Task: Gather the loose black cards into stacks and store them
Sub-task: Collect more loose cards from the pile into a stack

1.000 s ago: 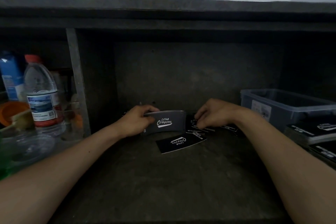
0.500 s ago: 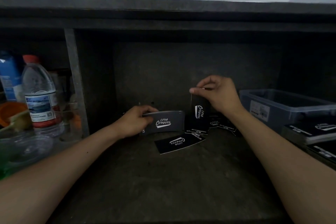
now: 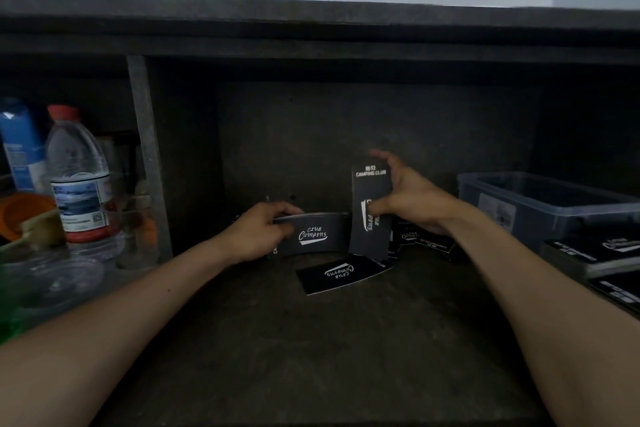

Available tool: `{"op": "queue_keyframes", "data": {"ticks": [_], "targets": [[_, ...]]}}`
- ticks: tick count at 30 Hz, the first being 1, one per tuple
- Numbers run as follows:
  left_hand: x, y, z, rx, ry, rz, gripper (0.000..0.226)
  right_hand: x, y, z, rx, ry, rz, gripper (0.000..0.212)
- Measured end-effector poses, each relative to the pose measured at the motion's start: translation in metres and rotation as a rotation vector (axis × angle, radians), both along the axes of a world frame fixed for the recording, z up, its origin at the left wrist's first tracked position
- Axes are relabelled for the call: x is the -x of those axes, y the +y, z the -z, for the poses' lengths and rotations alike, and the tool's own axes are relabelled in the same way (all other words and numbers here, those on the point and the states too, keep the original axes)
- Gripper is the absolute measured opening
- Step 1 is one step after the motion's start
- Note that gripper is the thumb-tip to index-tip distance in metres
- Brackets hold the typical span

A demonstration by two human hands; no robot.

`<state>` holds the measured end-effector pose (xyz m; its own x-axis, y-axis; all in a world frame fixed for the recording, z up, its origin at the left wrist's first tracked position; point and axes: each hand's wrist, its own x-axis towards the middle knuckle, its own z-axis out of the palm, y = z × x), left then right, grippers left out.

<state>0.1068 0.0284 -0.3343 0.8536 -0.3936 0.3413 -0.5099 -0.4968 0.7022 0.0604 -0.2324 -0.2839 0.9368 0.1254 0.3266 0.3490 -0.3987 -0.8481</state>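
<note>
My left hand (image 3: 258, 230) grips a bundle of black cards (image 3: 318, 236) with white "Club Camping" lettering, held on its long edge at the back of the dark shelf (image 3: 311, 350). My right hand (image 3: 408, 198) pinches a single black card (image 3: 370, 215) upright, just right of that bundle. One loose card (image 3: 341, 274) lies flat on the shelf in front of both. Several more loose cards (image 3: 426, 243) lie scattered behind my right wrist, partly hidden by it.
A clear plastic bin (image 3: 540, 204) stands at the right, with stacks of black cards (image 3: 588, 253) in front of it. Left of a metal divider (image 3: 147, 156) are a water bottle (image 3: 81, 177), an orange bowl (image 3: 20, 215) and clear containers (image 3: 62, 274).
My right hand picked one card off the scattered pile, raised it, and has turned it upright and brought it down beside the bundle. My left hand has stayed put with the bundle.
</note>
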Motion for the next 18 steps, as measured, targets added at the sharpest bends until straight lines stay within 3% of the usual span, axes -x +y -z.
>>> {"op": "queue_keyframes", "data": {"ticks": [4, 9, 13, 18], "targets": [[0.003, 0.0, -0.001, 0.016, 0.027, 0.016, 0.036, -0.003, 0.006, 0.003, 0.128, -0.096, 0.022, 0.1], [0.014, 0.0, -0.011, -0.018, 0.092, 0.02, 0.036, -0.003, 0.032, 0.02, 0.282, -0.133, -0.053, 0.069], [0.016, 0.0, -0.014, -0.073, 0.102, 0.018, 0.064, -0.012, 0.027, 0.026, 0.377, -0.118, 0.015, 0.046], [0.014, 0.001, -0.009, -0.041, 0.068, 0.007, 0.038, -0.014, 0.016, 0.021, 0.313, -0.131, 0.101, 0.04]]}}
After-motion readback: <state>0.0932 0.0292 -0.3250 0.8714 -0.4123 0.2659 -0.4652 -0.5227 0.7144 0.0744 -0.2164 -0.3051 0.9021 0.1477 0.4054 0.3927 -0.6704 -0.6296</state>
